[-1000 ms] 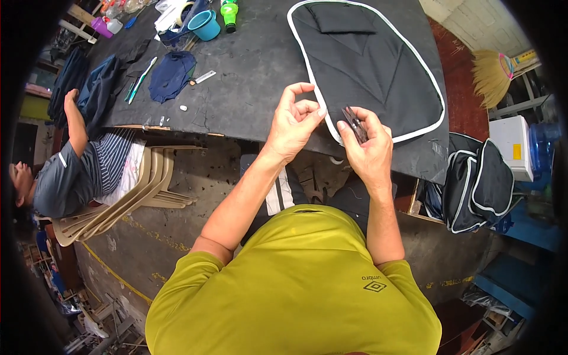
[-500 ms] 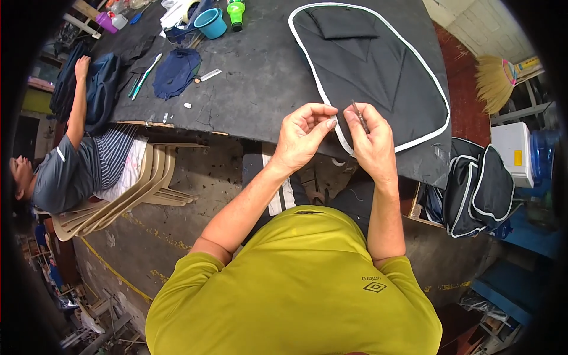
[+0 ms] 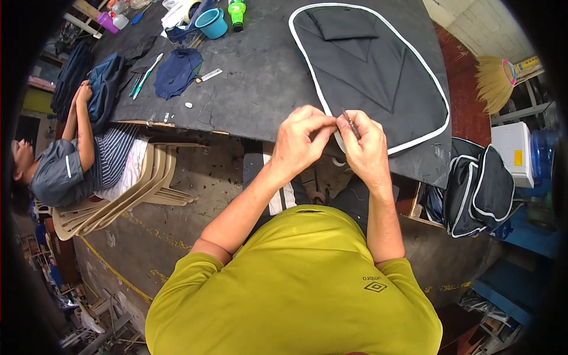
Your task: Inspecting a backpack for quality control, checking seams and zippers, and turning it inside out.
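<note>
A black fabric panel with white edge binding lies on the dark table, a folded black flap at its far end. Over its near left edge, my left hand is closed in a pinch; what sits between the fingertips is too small to make out. Almost touching those fingertips, my right hand grips a thin dark metal tool between thumb and fingers. The tool's exact kind cannot be told. Both hands cover part of the binding.
On the table lie a teal bucket, a green bottle, a toothbrush and navy cloth. A co-worker sits at left by stacked chairs. Black bags and a broom are at right.
My fingertips have come together, the right hand shifting left with the tool. At left, the co-worker's hands have moved nearer and now meet at the dark blue fabric.
</note>
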`<state>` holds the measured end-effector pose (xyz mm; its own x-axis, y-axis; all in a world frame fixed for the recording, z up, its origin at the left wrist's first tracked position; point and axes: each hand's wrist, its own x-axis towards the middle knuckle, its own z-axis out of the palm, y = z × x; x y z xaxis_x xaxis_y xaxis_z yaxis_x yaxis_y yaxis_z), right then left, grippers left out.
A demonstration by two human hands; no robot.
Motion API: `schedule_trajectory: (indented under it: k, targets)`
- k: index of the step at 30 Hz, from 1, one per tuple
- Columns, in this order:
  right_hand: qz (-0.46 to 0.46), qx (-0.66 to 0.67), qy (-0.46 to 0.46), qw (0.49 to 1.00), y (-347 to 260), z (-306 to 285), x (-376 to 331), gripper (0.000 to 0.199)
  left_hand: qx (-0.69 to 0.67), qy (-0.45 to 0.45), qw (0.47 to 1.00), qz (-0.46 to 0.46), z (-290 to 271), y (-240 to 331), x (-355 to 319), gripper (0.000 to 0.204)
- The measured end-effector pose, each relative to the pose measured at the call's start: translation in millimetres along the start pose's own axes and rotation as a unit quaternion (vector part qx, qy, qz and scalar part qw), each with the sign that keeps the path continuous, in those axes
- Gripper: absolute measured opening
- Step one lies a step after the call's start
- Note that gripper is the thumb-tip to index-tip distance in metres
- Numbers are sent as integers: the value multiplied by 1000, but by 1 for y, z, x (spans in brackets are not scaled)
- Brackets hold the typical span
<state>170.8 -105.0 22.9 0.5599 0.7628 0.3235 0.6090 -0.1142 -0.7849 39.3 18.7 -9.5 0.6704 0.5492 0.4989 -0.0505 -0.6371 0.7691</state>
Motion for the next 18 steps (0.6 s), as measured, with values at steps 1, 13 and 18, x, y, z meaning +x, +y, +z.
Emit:
schedule_trajectory:
  k: [1, 13, 18]
  targets:
    - [-39, -23, 22, 999, 2, 5, -2, 14, 50, 9, 998, 27, -3, 5, 2, 18]
    - [35, 38, 54, 997, -10, -21, -19, 23, 100, 58, 988, 106, -9, 3, 13, 14]
    - [-6, -39, 48, 998, -7, -18, -27, 14, 124, 29, 984, 121, -7, -5, 8, 19]
